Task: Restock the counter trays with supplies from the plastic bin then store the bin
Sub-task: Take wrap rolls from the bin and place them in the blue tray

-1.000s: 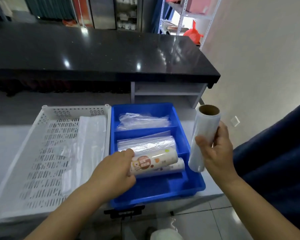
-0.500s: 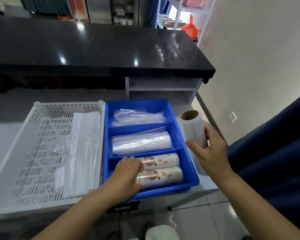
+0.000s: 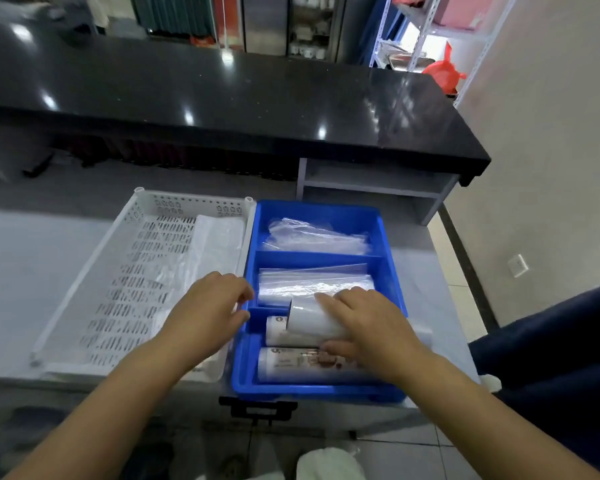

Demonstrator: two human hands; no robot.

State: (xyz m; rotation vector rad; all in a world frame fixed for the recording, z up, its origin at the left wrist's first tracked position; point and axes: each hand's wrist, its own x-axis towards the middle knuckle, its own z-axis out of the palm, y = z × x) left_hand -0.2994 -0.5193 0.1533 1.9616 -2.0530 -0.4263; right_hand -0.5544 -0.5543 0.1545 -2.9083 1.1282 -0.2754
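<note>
Head view shows my right hand (image 3: 368,327) pressing a plain white roll (image 3: 312,318) down into the blue tray (image 3: 390,258), fingers spread over it and thumb tucked beneath, so it is gripped from above. That roll lies tilted across the near compartment, on top of a printed roll (image 3: 284,336); a second printed roll (image 3: 291,367) lies nearer me. My left hand (image 3: 208,310) holds nothing, its fingers loosely curled against the tray's left wall, seemingly steadying it.

I judge this as the restocking step: seating the white roll. Next it needs turning level and parallel to the printed rolls, then letting go.

Beyond those, the tray's middle compartment holds clear bags (image 3: 312,282) and its far one holds more clear film (image 3: 316,233). Left of the tray, touching it, sits a white basket (image 3: 118,271) with plastic sheets (image 3: 212,244).

No plastic bin shows. The white roll's right end is hidden by my hand, and the labels are too blurred to read.
</note>
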